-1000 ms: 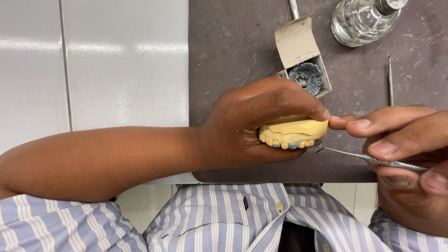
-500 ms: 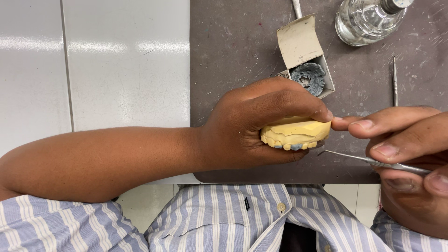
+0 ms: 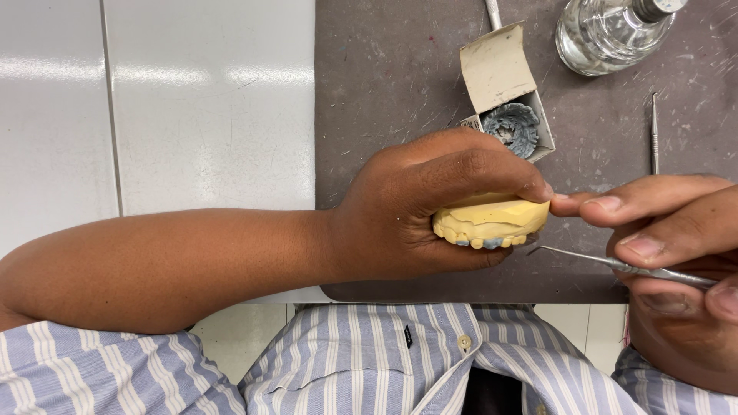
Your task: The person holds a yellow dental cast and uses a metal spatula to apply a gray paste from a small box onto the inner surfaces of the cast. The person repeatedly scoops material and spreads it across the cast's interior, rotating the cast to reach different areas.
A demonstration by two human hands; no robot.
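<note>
My left hand (image 3: pixel 423 211) is wrapped around a yellow plaster tooth model (image 3: pixel 492 223), teeth facing down, with some grey-blue wax on a few front teeth. My right hand (image 3: pixel 669 253) grips a thin metal carving tool (image 3: pixel 615 263) like a pen; its pointed tip sits just beside the model's right lower edge. My right forefinger tip touches the model's right end near my left thumb. Both hands hover over the near edge of a dark grey table mat (image 3: pixel 400 92).
A small open cardboard box (image 3: pixel 507 100) holding grey wax stands just behind my left hand. A clear glass bottle (image 3: pixel 607 31) is at the back right. Another thin metal tool (image 3: pixel 654 131) lies on the mat at the right. White floor tiles lie to the left.
Almost nothing has shifted. The tool tip has stayed next to the model's right edge, and both hands have kept their grip.
</note>
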